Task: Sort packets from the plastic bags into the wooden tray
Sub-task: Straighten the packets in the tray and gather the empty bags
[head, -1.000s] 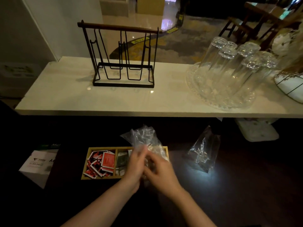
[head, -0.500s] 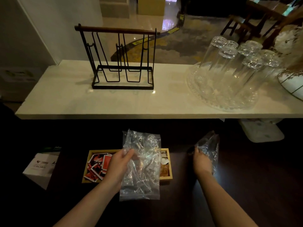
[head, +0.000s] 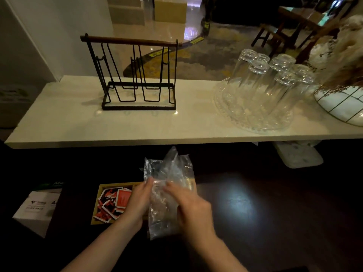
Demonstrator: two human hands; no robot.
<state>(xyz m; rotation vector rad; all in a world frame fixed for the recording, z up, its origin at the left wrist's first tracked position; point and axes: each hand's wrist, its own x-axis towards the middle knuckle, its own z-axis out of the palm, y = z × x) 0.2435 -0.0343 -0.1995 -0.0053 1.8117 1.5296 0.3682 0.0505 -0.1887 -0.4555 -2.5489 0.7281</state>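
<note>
While both hands meet at the bag, the scene reads so:

Bag: clear plastic bag (head: pixel 167 193), crumpled, held upright over the right part of the tray; its lower end hangs past the tray's near edge. I cannot tell whether it is one bag or two pressed together.

Left hand: left hand (head: pixel 137 203) closed on the bag's left edge, thumb near the top of the grip.

Right hand: right hand (head: pixel 190 207) on the bag's right side, fingers (head: pixel 172 190) curled onto the plastic; blurred, so how firmly it grips is unclear.

Tray: wooden tray (head: pixel 96 211) on the dark table (head: pixel 275 222), just in front of the hands; its right part is hidden by the bag.

Packets: red and white packets (head: pixel 112 203) piled in the tray's left compartment.

Box: white box (head: pixel 35 209) left of the tray, apart from it.

Shelf: pale shelf (head: pixel 78 124) beyond the table, bearing a black wire rack (head: pixel 135 75) and upturned glasses (head: pixel 265 83) on a glass plate (head: pixel 235 118).
</note>
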